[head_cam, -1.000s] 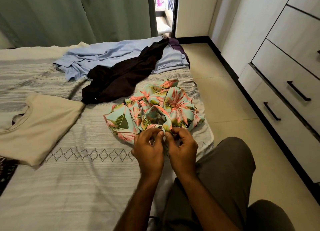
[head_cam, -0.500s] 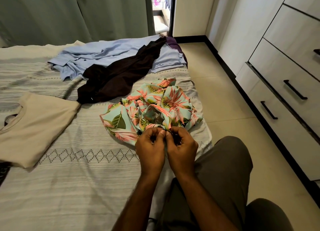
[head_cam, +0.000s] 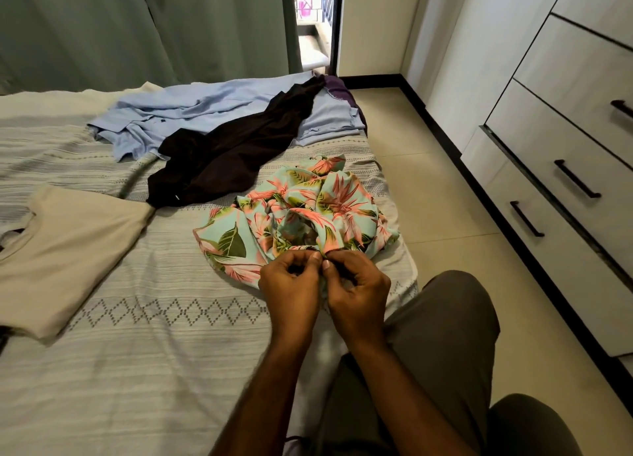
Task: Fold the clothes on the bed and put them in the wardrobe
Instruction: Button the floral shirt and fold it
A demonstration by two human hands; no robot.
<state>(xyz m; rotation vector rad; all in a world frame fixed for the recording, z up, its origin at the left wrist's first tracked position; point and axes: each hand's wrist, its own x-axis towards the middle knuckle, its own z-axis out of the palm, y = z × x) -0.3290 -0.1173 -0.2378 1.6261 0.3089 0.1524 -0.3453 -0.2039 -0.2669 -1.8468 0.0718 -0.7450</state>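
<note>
Both hands pinch the floral shirt's near edge

The left hand (head_cam: 291,281) and right hand (head_cam: 356,284) meet at the bunched floral shirt (head_cam: 308,209), heaped just beyond them near the bed (head_cam: 137,370) edge, equally reachable.

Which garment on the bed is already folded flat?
The beige t-shirt at the left, lying flat with straight edges. The floral shirt, dark garment and light blue shirt are all rumpled.
</note>
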